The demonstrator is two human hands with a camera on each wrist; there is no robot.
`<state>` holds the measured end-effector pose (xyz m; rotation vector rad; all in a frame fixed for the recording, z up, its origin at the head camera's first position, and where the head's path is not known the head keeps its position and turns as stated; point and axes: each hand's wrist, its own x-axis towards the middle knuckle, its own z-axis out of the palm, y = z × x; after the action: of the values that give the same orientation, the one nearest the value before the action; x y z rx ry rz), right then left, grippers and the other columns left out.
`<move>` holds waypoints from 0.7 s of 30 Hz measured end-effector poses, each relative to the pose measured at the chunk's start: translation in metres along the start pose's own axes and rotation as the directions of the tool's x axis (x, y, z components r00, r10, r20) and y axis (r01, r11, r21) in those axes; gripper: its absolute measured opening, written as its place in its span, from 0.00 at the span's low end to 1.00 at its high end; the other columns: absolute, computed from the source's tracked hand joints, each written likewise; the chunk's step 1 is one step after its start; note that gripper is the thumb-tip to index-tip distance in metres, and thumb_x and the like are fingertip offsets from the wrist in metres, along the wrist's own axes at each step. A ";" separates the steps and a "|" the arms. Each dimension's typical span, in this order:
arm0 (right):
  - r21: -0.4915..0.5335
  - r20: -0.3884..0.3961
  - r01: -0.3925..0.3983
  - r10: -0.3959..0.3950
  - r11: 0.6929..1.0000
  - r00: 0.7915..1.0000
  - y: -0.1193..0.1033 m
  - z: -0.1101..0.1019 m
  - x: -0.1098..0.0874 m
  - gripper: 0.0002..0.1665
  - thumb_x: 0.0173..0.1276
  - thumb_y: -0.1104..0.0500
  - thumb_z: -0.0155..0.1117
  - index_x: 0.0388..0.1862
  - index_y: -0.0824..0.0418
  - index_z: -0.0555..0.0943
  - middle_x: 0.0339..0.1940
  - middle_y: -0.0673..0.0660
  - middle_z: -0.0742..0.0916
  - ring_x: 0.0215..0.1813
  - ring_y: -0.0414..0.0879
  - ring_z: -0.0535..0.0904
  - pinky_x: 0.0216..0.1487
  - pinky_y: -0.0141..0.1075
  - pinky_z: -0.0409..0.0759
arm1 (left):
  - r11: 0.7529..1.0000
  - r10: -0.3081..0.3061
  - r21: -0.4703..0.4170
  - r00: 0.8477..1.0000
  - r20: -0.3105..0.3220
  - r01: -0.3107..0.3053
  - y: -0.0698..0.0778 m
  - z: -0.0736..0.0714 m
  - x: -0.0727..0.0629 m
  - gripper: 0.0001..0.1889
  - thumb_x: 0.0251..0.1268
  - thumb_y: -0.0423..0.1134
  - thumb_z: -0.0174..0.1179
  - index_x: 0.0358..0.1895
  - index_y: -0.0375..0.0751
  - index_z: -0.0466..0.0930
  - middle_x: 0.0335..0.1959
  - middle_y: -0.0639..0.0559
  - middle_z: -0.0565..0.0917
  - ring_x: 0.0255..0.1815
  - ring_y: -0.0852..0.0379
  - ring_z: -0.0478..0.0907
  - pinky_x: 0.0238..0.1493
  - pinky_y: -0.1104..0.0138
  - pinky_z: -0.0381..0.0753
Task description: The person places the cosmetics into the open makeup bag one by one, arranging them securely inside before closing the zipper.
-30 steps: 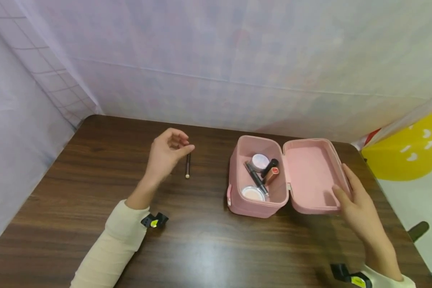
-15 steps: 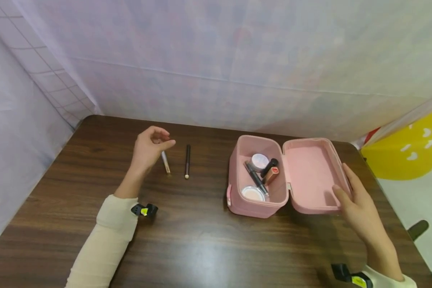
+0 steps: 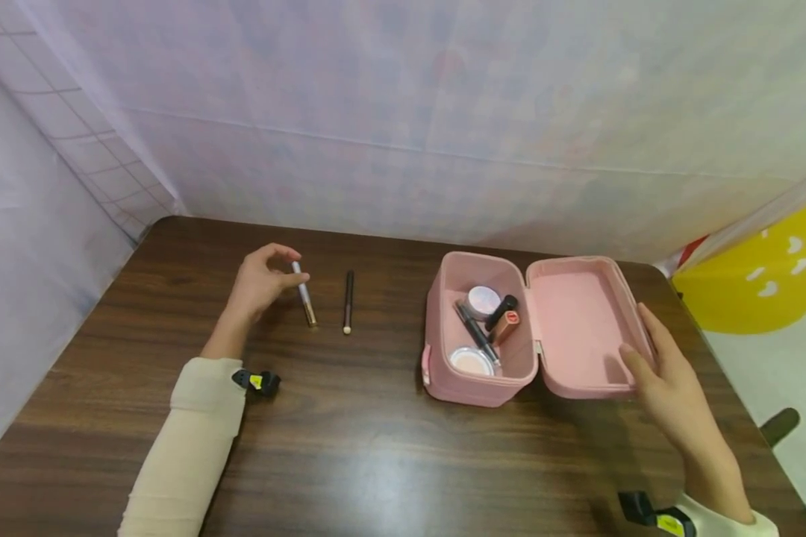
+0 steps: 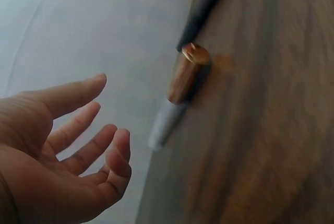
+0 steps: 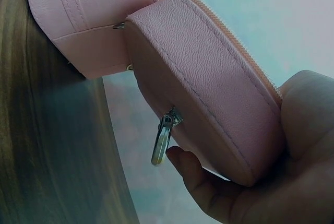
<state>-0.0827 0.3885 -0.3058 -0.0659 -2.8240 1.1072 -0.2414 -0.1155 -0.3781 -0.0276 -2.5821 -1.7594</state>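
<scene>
My left hand [image 3: 262, 280] is beside a white-and-gold pen-like tube [image 3: 304, 294] lying on the table. In the left wrist view the thumb and loosely bent fingers stand apart from the tube [image 4: 175, 96], with nothing between them. Just right of it lies a slim dark makeup brush [image 3: 348, 302] with a pale tip. My right hand [image 3: 672, 380] grips the edge of the lid [image 3: 580, 324] of a pink makeup case [image 3: 436, 313], which stands unzipped. In the right wrist view the lid's outside shows a metal ring [image 5: 163, 138] near a fingertip.
Inside the case are a round white jar [image 3: 483, 301], a clear-rimmed compact [image 3: 472, 362], a dark pen-like stick [image 3: 477, 334], a black tube and a brown lipstick-like tube [image 3: 507, 327]. A pale curtain [image 3: 403, 149] hangs behind the wooden table [image 3: 349, 447].
My left hand has moved left and slightly down, from above the dark brush to the white-and-gold tube, which came into view. My right hand still holds the lid in the same place.
</scene>
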 end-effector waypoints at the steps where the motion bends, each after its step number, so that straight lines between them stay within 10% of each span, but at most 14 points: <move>1: -0.004 -0.001 0.000 0.000 1.000 1.000 0.000 0.000 0.000 0.39 0.76 0.54 0.47 0.79 0.53 0.41 0.73 0.73 0.55 0.65 0.74 0.56 0.57 0.70 0.53 | 1.000 0.002 0.005 1.000 0.010 -0.002 -0.002 0.000 0.001 0.21 0.55 0.31 0.69 0.52 0.31 0.76 0.51 0.37 0.75 0.26 0.59 0.69 0.28 0.69 0.69; 13: -0.019 0.007 -0.019 0.019 1.000 1.000 -0.002 -0.001 0.001 0.39 0.77 0.53 0.46 0.79 0.50 0.40 0.73 0.73 0.55 0.63 0.75 0.58 0.54 0.72 0.56 | 0.994 0.039 0.090 0.987 0.158 -0.054 -0.021 -0.004 0.007 0.32 0.55 0.28 0.67 0.65 0.33 0.68 0.62 0.34 0.63 0.37 0.48 0.71 0.35 0.67 0.71; 21: 0.002 0.004 -0.028 0.028 1.000 1.000 -0.001 0.000 0.001 0.40 0.76 0.53 0.47 0.79 0.50 0.41 0.73 0.73 0.55 0.65 0.76 0.56 0.57 0.71 0.52 | 0.949 0.196 0.174 0.924 0.329 -0.264 -0.031 -0.017 0.015 0.32 0.57 0.19 0.61 0.67 0.33 0.67 0.70 0.35 0.58 0.45 0.39 0.75 0.44 0.57 0.75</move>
<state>-0.0837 0.3876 -0.3054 -0.1040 -2.8342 1.1174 -0.2568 -0.1430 -0.4002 -0.6278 -2.8186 -1.4870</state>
